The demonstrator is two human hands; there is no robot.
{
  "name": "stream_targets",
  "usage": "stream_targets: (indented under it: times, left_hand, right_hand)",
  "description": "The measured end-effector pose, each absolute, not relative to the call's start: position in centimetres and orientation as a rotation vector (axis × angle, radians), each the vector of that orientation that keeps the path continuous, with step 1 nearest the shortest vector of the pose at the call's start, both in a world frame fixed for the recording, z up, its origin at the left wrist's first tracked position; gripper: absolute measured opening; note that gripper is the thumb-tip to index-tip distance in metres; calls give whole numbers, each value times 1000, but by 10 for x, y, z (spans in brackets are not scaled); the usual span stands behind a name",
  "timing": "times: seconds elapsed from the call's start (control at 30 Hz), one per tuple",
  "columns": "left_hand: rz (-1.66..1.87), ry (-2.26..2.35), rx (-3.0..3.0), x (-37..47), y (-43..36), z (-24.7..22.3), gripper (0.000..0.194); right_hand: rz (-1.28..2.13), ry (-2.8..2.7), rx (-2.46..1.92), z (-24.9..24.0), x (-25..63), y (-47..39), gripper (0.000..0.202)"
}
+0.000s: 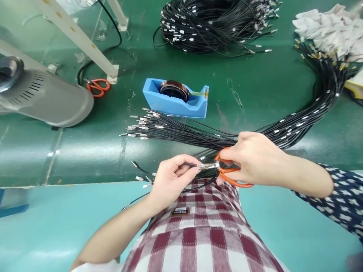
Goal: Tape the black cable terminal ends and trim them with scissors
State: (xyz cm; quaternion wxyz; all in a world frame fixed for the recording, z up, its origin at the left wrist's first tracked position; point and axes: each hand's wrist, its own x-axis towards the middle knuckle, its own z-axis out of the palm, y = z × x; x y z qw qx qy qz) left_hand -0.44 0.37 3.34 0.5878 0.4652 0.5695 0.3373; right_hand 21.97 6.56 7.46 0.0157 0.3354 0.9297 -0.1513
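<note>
My left hand (172, 179) pinches the end of a thin black cable (188, 164) between thumb and fingers, at the table's front edge. My right hand (249, 160) is closed around orange-handled scissors (235, 184). Their metal blades point left and meet the tip of the cable at my left fingertips. Behind both hands lies a bundle of black cables (184, 132), its metal-tipped ends fanned out to the left and its length curving away to the right. A few more cable ends hang near the edge, left of my left hand.
A blue tape dispenser (176, 105) stands behind the bundle. Farther back lies a big coil of black cables (210, 26). A grey cylindrical device (53, 94), other orange scissors (98, 87) and a white metal frame (82, 41) are at left. White cloth-like material (331, 30) is at back right.
</note>
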Motion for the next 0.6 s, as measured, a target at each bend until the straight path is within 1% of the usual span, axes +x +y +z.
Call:
stream_targets:
  times: [0.4, 0.53, 0.6]
  left_hand:
    - [826, 1329, 1082, -2, 0, 30, 18]
    - [846, 1307, 1044, -2, 1, 30, 17]
    - [833, 1299, 1045, -3, 2, 33, 18]
  right_hand:
    - [-325, 2856, 990, 71, 216, 62, 40]
    - [-490, 2830, 1053, 68, 217, 62, 42]
    - [-584, 2811, 1077, 70, 218, 64, 39]
